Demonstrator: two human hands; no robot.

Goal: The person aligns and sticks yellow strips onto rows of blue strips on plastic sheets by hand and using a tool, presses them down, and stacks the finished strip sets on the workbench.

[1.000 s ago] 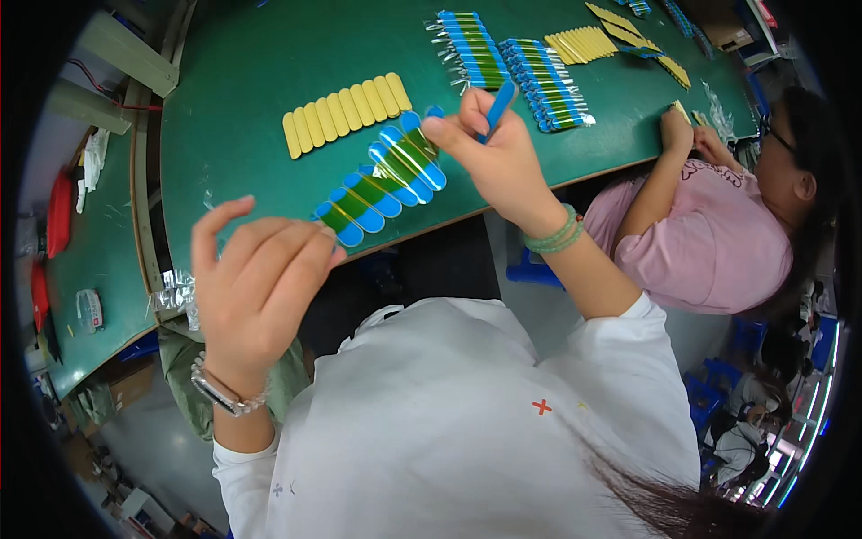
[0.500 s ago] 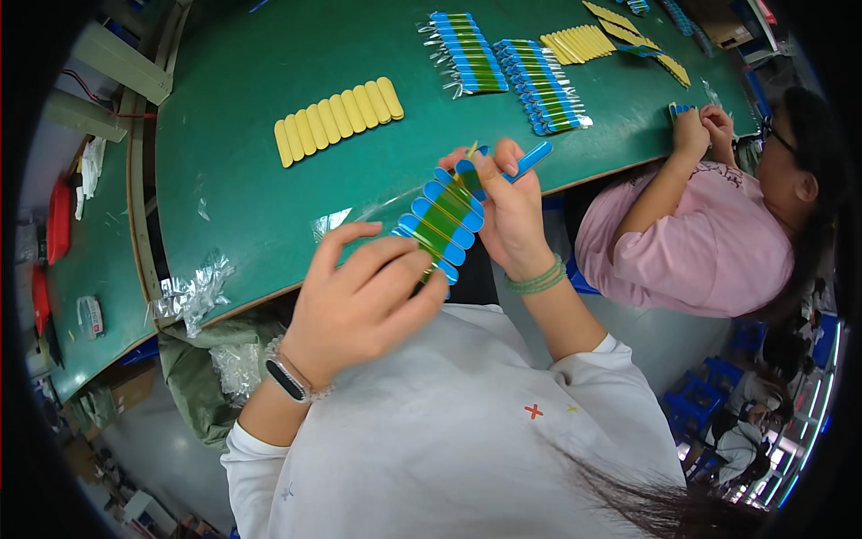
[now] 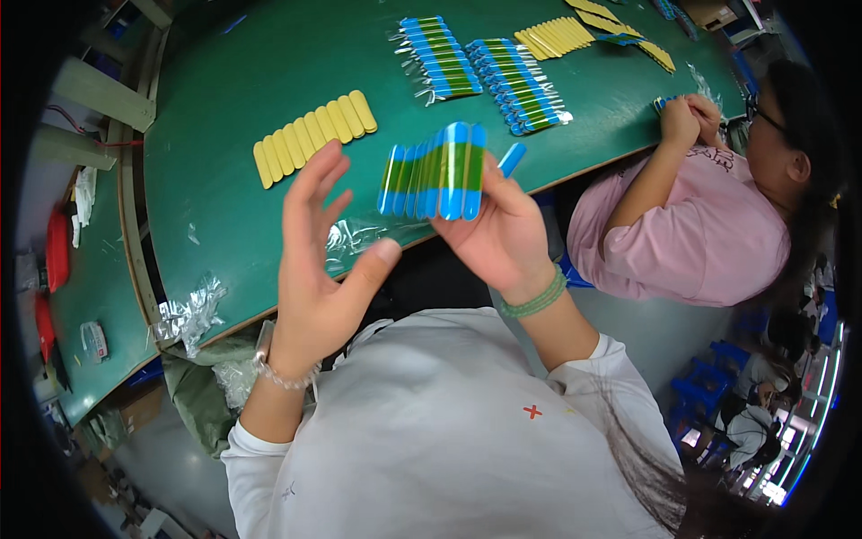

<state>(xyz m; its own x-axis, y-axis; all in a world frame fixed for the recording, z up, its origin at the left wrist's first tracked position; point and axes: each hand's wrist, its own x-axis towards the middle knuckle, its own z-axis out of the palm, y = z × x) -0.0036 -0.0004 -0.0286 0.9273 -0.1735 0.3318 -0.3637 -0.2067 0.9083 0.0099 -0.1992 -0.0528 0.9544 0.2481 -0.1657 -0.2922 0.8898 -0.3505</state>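
Gripping the row of slim, round-ended blue sticks banded in olive green (image 3: 433, 175), the right hand (image 3: 503, 229) holds it up in front of the body, above the near edge of the green tabletop (image 3: 220, 99). One narrow, bright blue stick (image 3: 513, 159) juts out beyond that hand's fingers. The left hand (image 3: 316, 269) is empty, its fingers spread and thumb apart, just beside the row without touching it; the two hands are apart.

Past the left fingertips lies a slanting row of yellow round-ended sticks (image 3: 314, 137). Farther off, two clear-wrapped bundles of blue-and-green sticks (image 3: 518, 87) lie side by side (their plastic ends stick out crinkled). Crumpled clear plastic film (image 3: 196, 310) lies at the table's left corner. To the right, another person in a pink top (image 3: 696, 229) sits with both hands close together over the table.
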